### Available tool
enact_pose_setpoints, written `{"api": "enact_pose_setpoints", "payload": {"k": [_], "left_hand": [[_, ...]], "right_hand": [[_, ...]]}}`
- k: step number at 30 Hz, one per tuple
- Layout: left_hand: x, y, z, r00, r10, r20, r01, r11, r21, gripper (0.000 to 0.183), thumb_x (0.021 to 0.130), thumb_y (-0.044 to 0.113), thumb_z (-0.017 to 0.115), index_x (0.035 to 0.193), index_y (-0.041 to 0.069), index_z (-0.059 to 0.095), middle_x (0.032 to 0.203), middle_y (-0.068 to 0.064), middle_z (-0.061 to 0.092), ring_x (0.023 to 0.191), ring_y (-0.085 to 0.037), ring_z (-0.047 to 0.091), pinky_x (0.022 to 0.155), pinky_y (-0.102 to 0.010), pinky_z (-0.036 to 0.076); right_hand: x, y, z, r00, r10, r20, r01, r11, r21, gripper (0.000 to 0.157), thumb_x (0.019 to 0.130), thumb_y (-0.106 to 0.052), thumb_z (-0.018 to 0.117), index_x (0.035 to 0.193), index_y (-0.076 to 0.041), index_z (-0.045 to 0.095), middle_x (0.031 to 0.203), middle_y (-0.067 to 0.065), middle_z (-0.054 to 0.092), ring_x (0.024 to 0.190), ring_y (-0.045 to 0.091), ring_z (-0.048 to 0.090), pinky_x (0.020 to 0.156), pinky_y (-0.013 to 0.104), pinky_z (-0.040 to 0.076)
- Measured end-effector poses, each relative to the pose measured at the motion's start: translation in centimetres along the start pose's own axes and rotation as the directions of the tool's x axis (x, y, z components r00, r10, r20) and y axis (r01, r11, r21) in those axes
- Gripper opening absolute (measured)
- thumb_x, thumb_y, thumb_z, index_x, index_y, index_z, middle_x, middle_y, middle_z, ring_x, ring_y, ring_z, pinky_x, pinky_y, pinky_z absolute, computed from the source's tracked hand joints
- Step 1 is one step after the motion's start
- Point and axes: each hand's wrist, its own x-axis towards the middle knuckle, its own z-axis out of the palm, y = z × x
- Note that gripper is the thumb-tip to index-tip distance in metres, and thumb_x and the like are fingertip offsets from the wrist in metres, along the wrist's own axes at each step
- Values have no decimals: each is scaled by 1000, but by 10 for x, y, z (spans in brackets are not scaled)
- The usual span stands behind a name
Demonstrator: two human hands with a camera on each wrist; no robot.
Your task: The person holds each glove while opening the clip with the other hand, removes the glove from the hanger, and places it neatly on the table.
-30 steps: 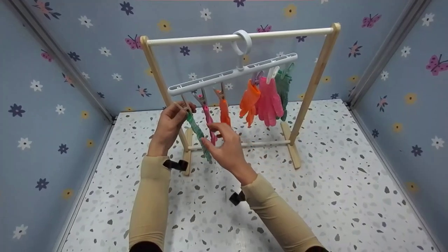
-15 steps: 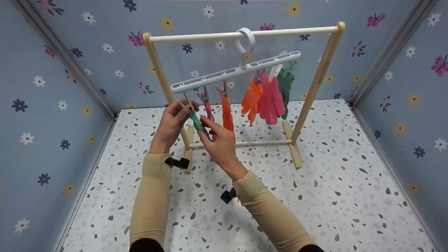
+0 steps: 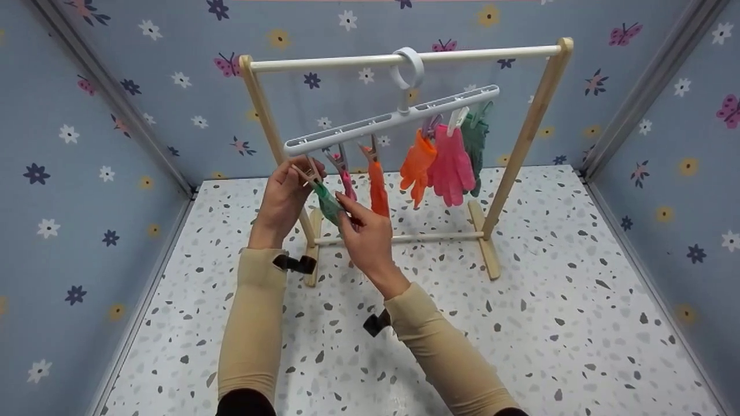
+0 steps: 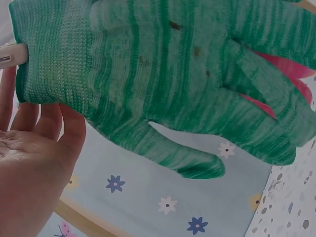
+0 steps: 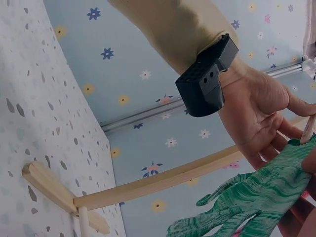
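A green knitted glove (image 3: 328,207) hangs from a beige clothespin (image 3: 310,174) at the left end of a white hanger (image 3: 352,132). My left hand (image 3: 282,196) pinches this clothespin at the cuff. With thumb and fingers my right hand (image 3: 368,236) holds the glove lower down, turning its face toward the left. The left wrist view has the glove (image 4: 163,74) spread wide, the clothespin (image 4: 14,55) at its cuff and my left hand (image 4: 34,158) beside it. In the right wrist view my right hand (image 5: 296,217) is mostly cut off at the edge.
A pink glove (image 3: 348,186) and an orange glove (image 3: 377,188) hang just right of the green one. Another orange (image 3: 417,167), pink (image 3: 451,164) and green glove (image 3: 475,144) hang farther right. A wooden rack (image 3: 523,138) carries the hanger above a speckled surface (image 3: 462,346).
My right hand has moved up and left, going from beside the green glove to gripping it. The glove is now lifted and turned. My left hand stays at the clothespin.
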Motion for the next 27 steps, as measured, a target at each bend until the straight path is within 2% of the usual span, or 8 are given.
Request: {"api": "enact_pose_setpoints", "payload": {"k": [9,16,22,27], "left_hand": [[3,2,-1,999,10,37,-5,989,-149,49,91,37,70,124,1,62,111,-13,62,105,-25,56,104,-43,35],[6,5,1,998,34,57,-24,986,-166,50,91,35,72,126,1,62,109,-13,64,104,-25,58,103,-43,36],[7,5,4,998,53,36,-45,979,-198,43,94,31,69,122,-1,65,110,-15,66,98,-24,59,98,-40,40],[7,6,7,998,47,30,-40,978,-206,43,93,32,69,119,-3,65,108,-16,67,96,-23,61,98,-40,40]], "right_hand": [[0,-3,0,1000,-12,-14,12,1000,-5,29,97,-7,61,124,-6,70,108,9,73,68,11,61,59,24,54],[0,-5,0,1000,4,-6,-4,1000,16,27,97,-6,60,123,-4,71,113,10,72,75,13,65,71,24,57],[1,-6,2,1000,23,-1,-23,1000,10,27,98,-7,60,121,-7,72,112,8,72,77,12,67,73,23,56],[1,-7,3,1000,23,5,-23,999,41,26,98,-9,61,121,-6,72,114,8,72,86,11,70,74,23,56]]}}
